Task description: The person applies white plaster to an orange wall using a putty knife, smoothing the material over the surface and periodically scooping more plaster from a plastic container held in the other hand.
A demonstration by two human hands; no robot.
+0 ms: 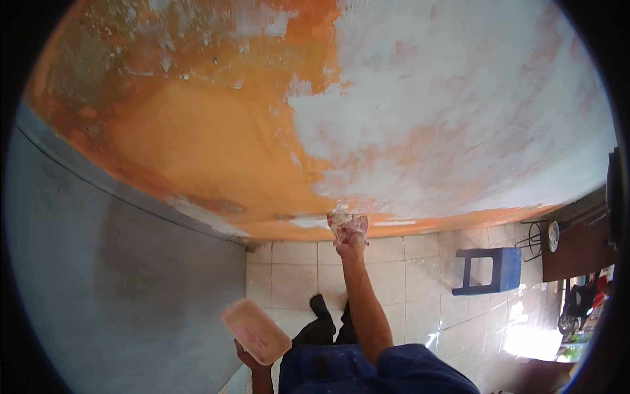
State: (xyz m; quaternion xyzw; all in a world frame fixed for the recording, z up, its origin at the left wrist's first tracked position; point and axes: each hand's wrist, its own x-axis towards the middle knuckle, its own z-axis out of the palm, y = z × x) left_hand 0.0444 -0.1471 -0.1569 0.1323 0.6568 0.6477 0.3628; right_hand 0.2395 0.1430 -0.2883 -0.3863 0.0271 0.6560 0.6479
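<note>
My right hand (pixel 354 241) reaches forward, its fingers wrapped round a putty-smeared putty knife (pixel 341 220). The knife's blade is at the lower part of the wall (pixel 210 131), where orange paint meets white putty (pixel 446 131). White streaks lie on the orange to both sides of the blade. Low at the left, my left hand (pixel 246 356) grips a shallow, pale pink rectangular plastic tub (pixel 256 331) by its side. Some pinkish smears show inside the tub. Most of the left hand's fingers are hidden beneath it.
A plain grey wall (pixel 131 282) meets the orange one at the left corner. On the tiled floor (pixel 384 269) stand a blue plastic stool (pixel 505 270) and, farther right, a wire-legged stool (pixel 553 236). A motorcycle (pixel 577 305) is by the bright opening.
</note>
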